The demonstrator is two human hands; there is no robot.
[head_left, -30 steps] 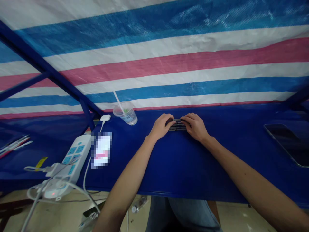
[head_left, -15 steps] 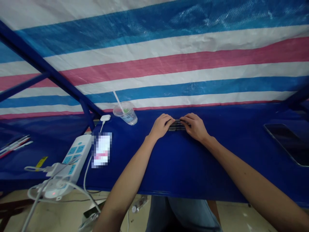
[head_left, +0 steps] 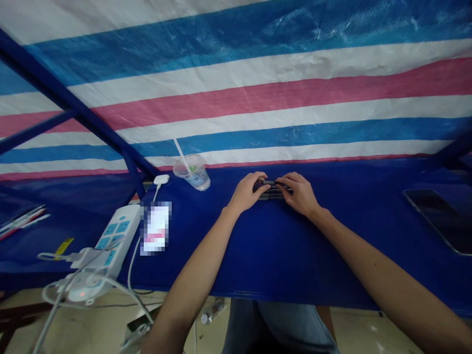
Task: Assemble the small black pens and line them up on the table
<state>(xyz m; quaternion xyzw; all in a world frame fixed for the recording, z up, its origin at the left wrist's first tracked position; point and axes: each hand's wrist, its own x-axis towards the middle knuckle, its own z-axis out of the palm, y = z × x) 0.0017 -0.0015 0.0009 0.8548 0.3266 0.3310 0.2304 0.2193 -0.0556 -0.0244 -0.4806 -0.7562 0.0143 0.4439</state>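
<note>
A small stack of dark flat bars point(head_left: 272, 191) lies on the blue table cover point(head_left: 280, 246) near the striped tarp. My left hand point(head_left: 246, 191) curls its fingers round the left end of the stack. My right hand point(head_left: 299, 192) does the same at the right end, its fingertips resting on top. The middle of the stack shows between the two hands; both ends are hidden under my fingers.
A plastic cup with a straw point(head_left: 192, 172) stands left of my hands. Further left are a phone point(head_left: 155, 229) on a white charging cable, a white power strip point(head_left: 106, 241) with plugs, and pens point(head_left: 22, 221). A dark tablet point(head_left: 440, 219) lies at far right.
My fingers have shifted slightly on the dark bars; the left fingertips sit a little higher over the stack. The arms and everything else stay where they were.
</note>
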